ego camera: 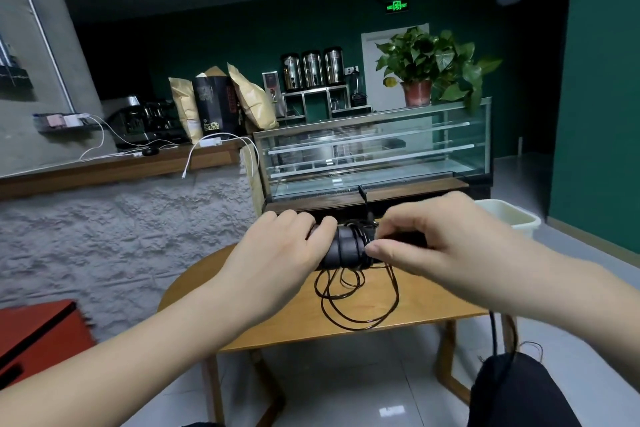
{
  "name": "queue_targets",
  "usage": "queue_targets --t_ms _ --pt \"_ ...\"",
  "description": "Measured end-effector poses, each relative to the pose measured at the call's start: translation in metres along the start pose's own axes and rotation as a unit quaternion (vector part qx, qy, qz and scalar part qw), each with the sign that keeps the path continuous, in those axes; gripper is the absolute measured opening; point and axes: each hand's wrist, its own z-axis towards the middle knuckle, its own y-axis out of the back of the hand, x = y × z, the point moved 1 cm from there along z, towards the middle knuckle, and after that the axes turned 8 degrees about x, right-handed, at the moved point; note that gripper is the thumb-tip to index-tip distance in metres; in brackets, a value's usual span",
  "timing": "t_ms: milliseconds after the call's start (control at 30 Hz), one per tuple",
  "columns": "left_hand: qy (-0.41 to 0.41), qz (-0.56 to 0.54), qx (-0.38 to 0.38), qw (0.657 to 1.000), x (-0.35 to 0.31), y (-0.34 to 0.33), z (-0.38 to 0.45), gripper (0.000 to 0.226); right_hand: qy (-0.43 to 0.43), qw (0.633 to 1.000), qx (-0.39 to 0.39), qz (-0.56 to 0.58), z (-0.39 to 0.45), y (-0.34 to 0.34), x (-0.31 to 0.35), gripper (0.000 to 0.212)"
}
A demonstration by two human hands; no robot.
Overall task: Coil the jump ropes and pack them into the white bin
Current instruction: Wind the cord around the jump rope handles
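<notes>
Beyond the round wooden surface (363, 308), an open white plastic bin (519, 222) stands on the floor, contents unseen, while the left hand (277, 253) grips and the right hand (436, 246) pinches the black corded jump rope (346, 246).

The left hand (277, 250) covers the nine o'clock end of the black jump rope handles (346, 248), and the right hand (446, 239) hides their three o'clock end, so the full handle length cannot be told. The white bin (512, 215) shows only its far corner past the right wrist (its inside is out of sight). The red cabinet (38, 333) is cut by the left edge. The exit sign (397, 6) lettering is too small to read.
</notes>
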Motion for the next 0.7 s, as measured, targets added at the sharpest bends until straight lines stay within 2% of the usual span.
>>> queue_targets --t_ms 167,333,433,533,600,700 --pt "-0.062 -0.032 -0.002 0.998 -0.012 0.005 -0.004 0.046 0.017 0.997 0.031 0.066 0.021 0.011 -0.022 0.019" --pt "-0.077 -0.069 -0.046 0.994 -0.009 0.004 -0.004 0.046 0.02 0.968 0.074 0.237 0.036 -0.001 -0.051 0.018" --pt "-0.103 -0.091 -0.064 0.988 -0.012 0.005 -0.004 0.037 0.025 0.95 0.062 0.306 0.038 -0.019 -0.062 0.022" --pt "-0.113 -0.114 -0.073 0.984 -0.016 0.007 -0.007 0.039 0.0 0.926 0.043 0.376 0.036 -0.044 -0.07 0.025" --pt "-0.098 -0.139 -0.076 0.983 -0.017 0.007 -0.009 0.04 -0.016 0.921 0.028 0.389 0.032 -0.062 -0.072 0.028" --pt "-0.084 -0.139 -0.077 0.984 -0.018 0.004 -0.01 0.034 -0.002 0.924 0.041 0.379 0.021 -0.079 -0.068 0.012"
